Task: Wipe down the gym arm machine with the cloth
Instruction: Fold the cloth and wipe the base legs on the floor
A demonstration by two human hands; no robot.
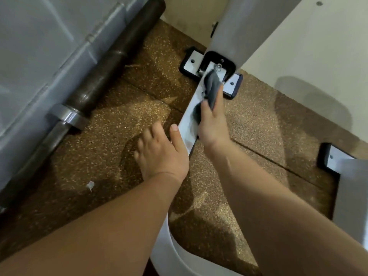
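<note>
Your right hand (212,124) grips the cloth (212,86), fingers curled round it, pressing it on the bar (185,132). Your left hand (159,154) lies open, thumb against the bar's left edge, fingers spread over the floor (139,92). The bar runs away from you, slanting right, to the foot (191,61) just beyond the cloth. Bare floor lies either side of the bar, and a roller (111,62) sits well left.
</note>
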